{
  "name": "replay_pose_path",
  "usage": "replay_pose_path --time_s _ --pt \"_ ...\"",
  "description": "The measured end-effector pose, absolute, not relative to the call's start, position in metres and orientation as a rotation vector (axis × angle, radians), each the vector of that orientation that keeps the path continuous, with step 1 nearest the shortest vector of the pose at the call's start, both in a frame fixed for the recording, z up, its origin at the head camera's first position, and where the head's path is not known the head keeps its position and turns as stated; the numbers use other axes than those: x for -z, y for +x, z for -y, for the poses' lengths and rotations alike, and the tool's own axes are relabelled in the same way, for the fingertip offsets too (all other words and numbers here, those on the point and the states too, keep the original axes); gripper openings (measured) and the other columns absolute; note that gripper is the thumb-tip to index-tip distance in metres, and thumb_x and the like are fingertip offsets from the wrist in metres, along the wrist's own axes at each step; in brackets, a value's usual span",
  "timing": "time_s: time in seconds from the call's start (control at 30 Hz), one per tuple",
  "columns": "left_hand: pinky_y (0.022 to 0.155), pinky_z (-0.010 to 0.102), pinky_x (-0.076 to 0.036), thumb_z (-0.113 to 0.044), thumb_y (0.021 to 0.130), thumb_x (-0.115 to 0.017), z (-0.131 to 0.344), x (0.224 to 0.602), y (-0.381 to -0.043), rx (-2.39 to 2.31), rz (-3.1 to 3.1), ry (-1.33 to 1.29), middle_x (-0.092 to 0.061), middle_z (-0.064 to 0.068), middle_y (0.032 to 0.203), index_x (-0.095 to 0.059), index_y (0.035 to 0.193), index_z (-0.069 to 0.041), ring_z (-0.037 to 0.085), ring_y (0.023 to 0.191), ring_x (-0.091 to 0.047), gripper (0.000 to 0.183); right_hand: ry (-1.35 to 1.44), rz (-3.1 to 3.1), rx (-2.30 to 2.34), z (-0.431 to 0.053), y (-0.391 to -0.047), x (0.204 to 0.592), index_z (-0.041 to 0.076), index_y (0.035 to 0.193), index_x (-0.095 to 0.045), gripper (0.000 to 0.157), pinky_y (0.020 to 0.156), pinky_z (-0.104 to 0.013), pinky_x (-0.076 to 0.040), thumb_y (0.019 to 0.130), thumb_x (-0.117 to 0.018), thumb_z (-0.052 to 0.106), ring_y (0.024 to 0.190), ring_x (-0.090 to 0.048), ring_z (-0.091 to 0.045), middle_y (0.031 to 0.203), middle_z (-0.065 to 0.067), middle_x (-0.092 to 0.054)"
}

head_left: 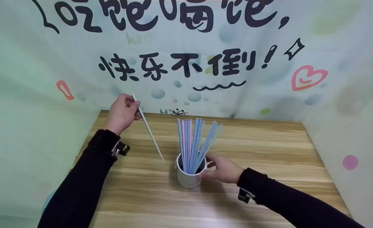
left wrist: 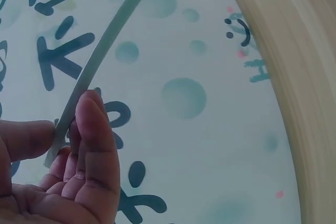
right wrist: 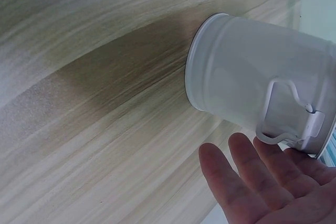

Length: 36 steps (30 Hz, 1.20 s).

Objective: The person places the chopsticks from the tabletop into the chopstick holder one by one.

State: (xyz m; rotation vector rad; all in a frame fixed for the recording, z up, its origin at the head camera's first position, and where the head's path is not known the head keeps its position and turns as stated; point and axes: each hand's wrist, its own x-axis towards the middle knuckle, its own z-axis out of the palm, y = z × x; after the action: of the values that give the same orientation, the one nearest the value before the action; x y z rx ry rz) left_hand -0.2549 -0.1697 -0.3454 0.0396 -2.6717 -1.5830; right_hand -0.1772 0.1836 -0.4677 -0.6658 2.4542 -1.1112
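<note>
My left hand (head_left: 123,111) is raised at the back left, pinching a slim pale chopstick (head_left: 149,129) near its upper end. The chopstick slants down to the right, its thin tip above the table and left of the pail. In the left wrist view, thumb and fingers press on the pale chopstick (left wrist: 106,38) from both sides. A small white metal pail (head_left: 189,181) stands upright on the table, with several blue and pink chopsticks (head_left: 195,142) leaning in it. My right hand (head_left: 222,170) is at the pail's right side, fingers extended by its wire handle (right wrist: 266,106); exact contact is unclear.
The wooden table (head_left: 262,152) ends at a printed cloth backdrop (head_left: 180,72) with dark lettering. Pale cloth sides (head_left: 21,126) rise at left and right. Wrist cameras sit on both black sleeves (head_left: 81,180).
</note>
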Motion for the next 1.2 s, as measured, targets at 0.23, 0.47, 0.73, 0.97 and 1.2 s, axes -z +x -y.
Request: replay_pose_path --time_s 0.23,0.47,0.73,0.97,1.2 --pt "0.078 0.028 -0.061 -0.018 0.108 -0.047 0.159 0.335 -0.251 1.629 2.610 0.027 -0.058 0.013 0.104 -0.042 0.130 0.002 0.015 0.076 -0.066 0.030 -0.656 -2.453 1.107 -0.184 -0.177 0.467 0.011 0.140 -0.057 0.065 0.102 -0.053 -0.052 0.085 -0.082 0.035 0.116 -0.065 -0.034 0.129 -0.013 -0.067" --pt "0.077 0.026 -0.061 -0.019 0.109 -0.047 0.148 0.330 -0.248 1.635 2.582 -0.017 -0.058 0.011 0.103 -0.042 0.128 0.000 0.013 0.075 -0.067 0.028 -0.654 -2.452 1.116 -0.183 -0.175 0.466 0.008 0.139 -0.057 0.065 0.101 -0.055 -0.051 0.085 -0.082 0.035 0.115 -0.065 -0.037 0.130 -0.018 -0.066" --pt "0.079 0.029 -0.062 -0.019 0.109 -0.047 0.139 0.328 -0.248 1.646 2.569 -0.043 -0.059 0.012 0.102 -0.043 0.126 0.000 0.017 0.078 -0.068 0.027 -0.643 -2.455 1.114 -0.183 -0.175 0.466 0.008 0.139 -0.056 0.066 0.102 -0.056 -0.051 0.085 -0.082 0.036 0.115 -0.065 -0.037 0.131 -0.018 -0.066" --pt "0.080 0.030 -0.061 -0.018 0.108 -0.048 0.129 0.332 -0.250 1.689 2.569 -0.062 -0.059 0.011 0.102 -0.043 0.125 -0.001 0.022 0.081 -0.069 0.025 -0.666 -2.451 1.127 -0.183 -0.175 0.467 0.007 0.140 -0.056 0.066 0.103 -0.057 -0.050 0.085 -0.082 0.034 0.116 -0.065 -0.038 0.131 -0.017 -0.066" --pt "0.082 0.034 -0.062 -0.018 0.108 -0.048 0.119 0.336 -0.250 1.694 2.591 -0.087 -0.059 0.011 0.102 -0.044 0.125 -0.001 0.026 0.085 -0.070 0.024 -0.658 -2.455 1.122 -0.183 -0.176 0.466 0.007 0.138 -0.057 0.066 0.102 -0.058 -0.050 0.085 -0.082 0.035 0.115 -0.065 -0.040 0.131 -0.019 -0.066"
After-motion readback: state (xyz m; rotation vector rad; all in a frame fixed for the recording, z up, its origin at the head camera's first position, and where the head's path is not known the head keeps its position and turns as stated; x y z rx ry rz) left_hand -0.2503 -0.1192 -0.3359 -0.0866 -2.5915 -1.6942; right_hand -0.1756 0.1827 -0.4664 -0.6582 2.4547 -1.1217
